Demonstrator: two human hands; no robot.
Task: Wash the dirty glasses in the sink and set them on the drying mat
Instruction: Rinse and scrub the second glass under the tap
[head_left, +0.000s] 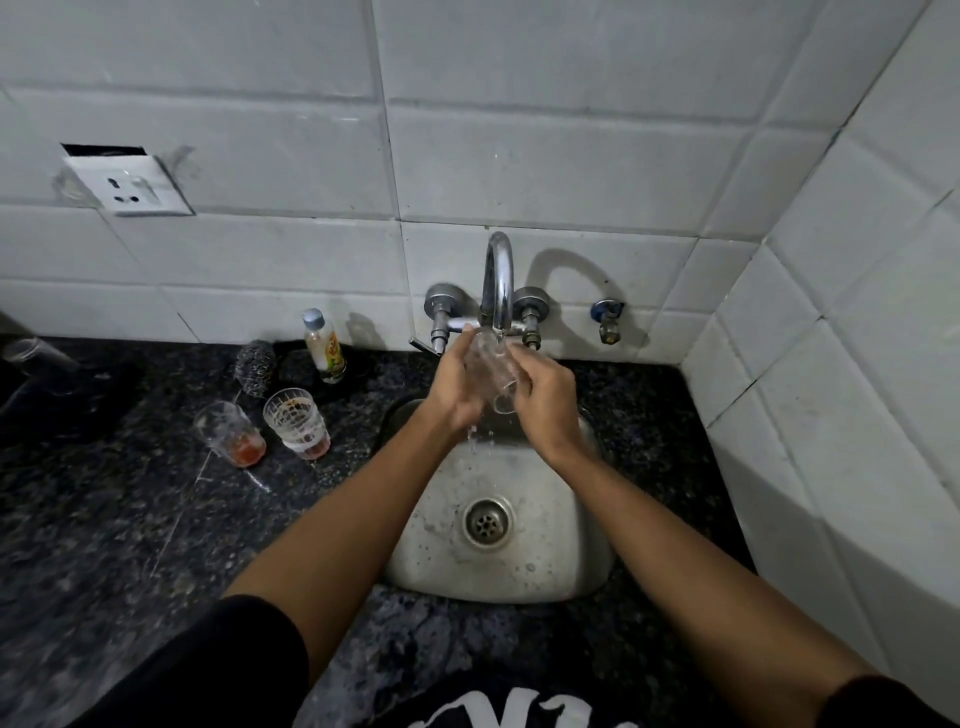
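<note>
**Desk:** White tiles behind, dark speckled counter (130, 519) in front. What do you have at the hands?

**Operator:** I see both hands raised over the steel sink (519, 566), right under the curved tap (497, 275). My left hand (457, 384) curls its fingers around the left side of a clear glass (493, 371); my right hand (545, 400) wraps the right side, fingers bent against the wall of it. The glass sits between the two palms, tilted, its mouth up near the spout. Water drips from below the hands into the basin.

**Desk:** And the other glasses?

**Operator:** I count two dirty ones standing on the counter left of the sink, well apart from my hands. The nearer patterned glass (296, 423) has a pale residue; the plain glass (228, 434) just beside it holds a reddish remnant at its base.

**Desk:** Anything further out?

**Operator:** Behind them I see a steel scrubber (254, 369) and a small soap bottle (324, 345) by the wall, and a wall socket (132, 187) higher up on the left.
</note>
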